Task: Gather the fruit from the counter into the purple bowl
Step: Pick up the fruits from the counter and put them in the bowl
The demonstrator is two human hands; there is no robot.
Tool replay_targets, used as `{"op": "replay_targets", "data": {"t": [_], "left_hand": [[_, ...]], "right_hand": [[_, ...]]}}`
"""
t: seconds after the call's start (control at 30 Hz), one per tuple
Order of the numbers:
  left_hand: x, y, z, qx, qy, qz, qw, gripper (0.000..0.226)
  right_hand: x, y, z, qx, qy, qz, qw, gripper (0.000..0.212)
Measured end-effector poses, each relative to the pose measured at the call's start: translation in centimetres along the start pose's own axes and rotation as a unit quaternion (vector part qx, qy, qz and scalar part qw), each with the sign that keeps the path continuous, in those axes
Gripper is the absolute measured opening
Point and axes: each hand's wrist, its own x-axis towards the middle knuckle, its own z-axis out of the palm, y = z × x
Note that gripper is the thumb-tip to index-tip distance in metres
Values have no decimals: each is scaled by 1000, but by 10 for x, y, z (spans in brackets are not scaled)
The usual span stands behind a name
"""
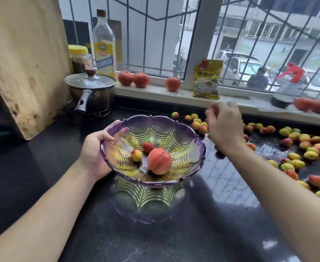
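Note:
My left hand (96, 150) grips the left rim of the purple glass bowl (155, 118) and holds it tilted just above the black counter (221, 186). In the bowl lie a large peach (159, 161), a small yellow-red apricot (136, 155) and a small red one (148, 147). My right hand (224, 127) hovers behind the bowl's right side, over a cluster of apricots (196, 124). Its fingers are curled and blurred, so I cannot tell if they hold a fruit. Several more apricots (304, 146) are scattered across the counter's right side.
A lidded steel pot (91, 87) stands at the back left beside a leaning wooden board (23, 59), with an oil bottle (103, 46) and a jar (79, 57) behind it. The windowsill carries tomatoes (133, 78), a yellow packet (207, 80) and a spray bottle (287, 87).

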Motion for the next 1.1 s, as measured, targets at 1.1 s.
{"op": "replay_targets", "data": {"t": [1.1], "left_hand": [[19, 2, -28, 390, -59, 382, 836, 43]], "right_hand": [[117, 25, 145, -200, -404, -142, 881, 61]]}}
